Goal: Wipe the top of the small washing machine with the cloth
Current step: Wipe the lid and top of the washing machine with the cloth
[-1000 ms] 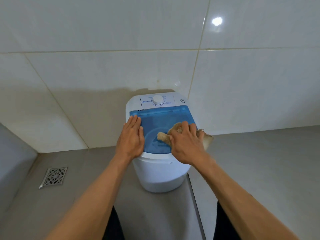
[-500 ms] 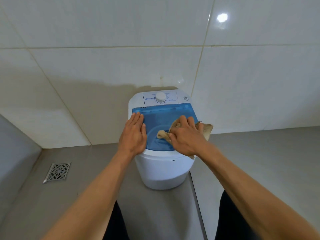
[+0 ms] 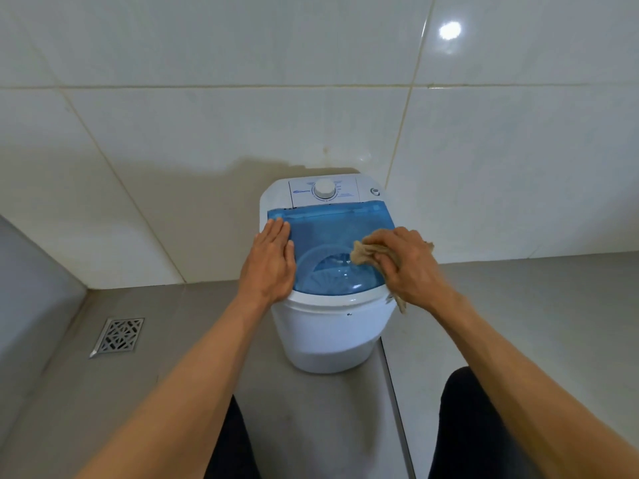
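A: Blue see-through lid [image 3: 328,226] is topping the small washing machine [image 3: 332,333] on the floor — ribbed drum showing inside, contents I can't tell.

B: Right hand [image 3: 411,267] is bunching the tan cloth [image 3: 371,252] on the lid's right side — left hand [image 3: 271,262] is lying flat, fingers together.

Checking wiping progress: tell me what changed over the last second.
The right hand, gripping the cloth, slid toward the lid's right edge, uncovering more of the blue lid. The left hand stayed flat on the lid's left side; the washing machine did not move.
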The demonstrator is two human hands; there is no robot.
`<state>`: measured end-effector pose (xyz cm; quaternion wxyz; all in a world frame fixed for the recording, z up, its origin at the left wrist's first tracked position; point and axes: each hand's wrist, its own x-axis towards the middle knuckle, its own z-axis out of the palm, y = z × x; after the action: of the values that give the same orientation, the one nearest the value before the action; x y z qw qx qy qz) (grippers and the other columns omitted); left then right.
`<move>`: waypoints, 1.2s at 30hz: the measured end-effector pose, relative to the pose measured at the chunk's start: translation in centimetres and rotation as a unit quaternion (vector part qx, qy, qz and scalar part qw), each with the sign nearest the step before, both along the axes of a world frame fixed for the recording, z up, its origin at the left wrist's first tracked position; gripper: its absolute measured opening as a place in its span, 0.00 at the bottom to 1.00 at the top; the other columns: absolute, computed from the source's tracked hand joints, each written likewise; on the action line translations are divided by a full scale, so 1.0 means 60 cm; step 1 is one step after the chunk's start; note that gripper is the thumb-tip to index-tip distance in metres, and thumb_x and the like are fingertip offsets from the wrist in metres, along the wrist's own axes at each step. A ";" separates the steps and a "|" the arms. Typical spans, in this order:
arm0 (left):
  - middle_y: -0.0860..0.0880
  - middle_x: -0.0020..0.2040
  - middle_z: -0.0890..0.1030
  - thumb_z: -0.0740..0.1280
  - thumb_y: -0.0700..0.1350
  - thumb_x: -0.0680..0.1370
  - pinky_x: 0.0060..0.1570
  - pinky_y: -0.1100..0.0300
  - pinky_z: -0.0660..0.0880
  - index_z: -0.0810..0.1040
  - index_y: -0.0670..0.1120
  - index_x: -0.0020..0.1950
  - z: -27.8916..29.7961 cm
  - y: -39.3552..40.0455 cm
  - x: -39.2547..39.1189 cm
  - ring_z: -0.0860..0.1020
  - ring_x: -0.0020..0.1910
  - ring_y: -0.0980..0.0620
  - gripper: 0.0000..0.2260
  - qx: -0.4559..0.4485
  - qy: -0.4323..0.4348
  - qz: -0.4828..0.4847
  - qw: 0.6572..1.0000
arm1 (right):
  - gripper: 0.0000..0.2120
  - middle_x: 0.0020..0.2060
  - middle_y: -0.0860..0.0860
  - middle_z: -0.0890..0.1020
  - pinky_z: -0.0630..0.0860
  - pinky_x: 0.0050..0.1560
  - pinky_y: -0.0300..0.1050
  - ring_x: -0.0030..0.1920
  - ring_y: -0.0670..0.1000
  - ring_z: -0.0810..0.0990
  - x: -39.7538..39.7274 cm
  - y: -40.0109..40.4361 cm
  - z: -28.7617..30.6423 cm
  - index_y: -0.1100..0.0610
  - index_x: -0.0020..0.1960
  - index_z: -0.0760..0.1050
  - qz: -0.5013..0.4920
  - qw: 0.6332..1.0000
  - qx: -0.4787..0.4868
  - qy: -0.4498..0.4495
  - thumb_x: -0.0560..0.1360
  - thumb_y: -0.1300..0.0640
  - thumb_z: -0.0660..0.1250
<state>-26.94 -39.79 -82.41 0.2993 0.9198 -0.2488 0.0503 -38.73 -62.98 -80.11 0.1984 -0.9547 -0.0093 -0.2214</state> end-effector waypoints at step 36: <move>0.45 0.78 0.59 0.53 0.45 0.83 0.77 0.54 0.49 0.61 0.41 0.76 -0.008 -0.002 0.002 0.53 0.78 0.49 0.21 -0.003 -0.009 0.008 1.000 | 0.09 0.48 0.49 0.82 0.73 0.51 0.44 0.50 0.50 0.76 0.070 0.105 0.072 0.53 0.54 0.82 0.155 0.972 -0.038 0.169 0.78 0.62 0.66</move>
<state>-26.82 -39.89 -82.89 0.2990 0.9204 -0.2441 0.0616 -34.51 -56.67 -75.81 0.1923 -0.9721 -0.1323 -0.0225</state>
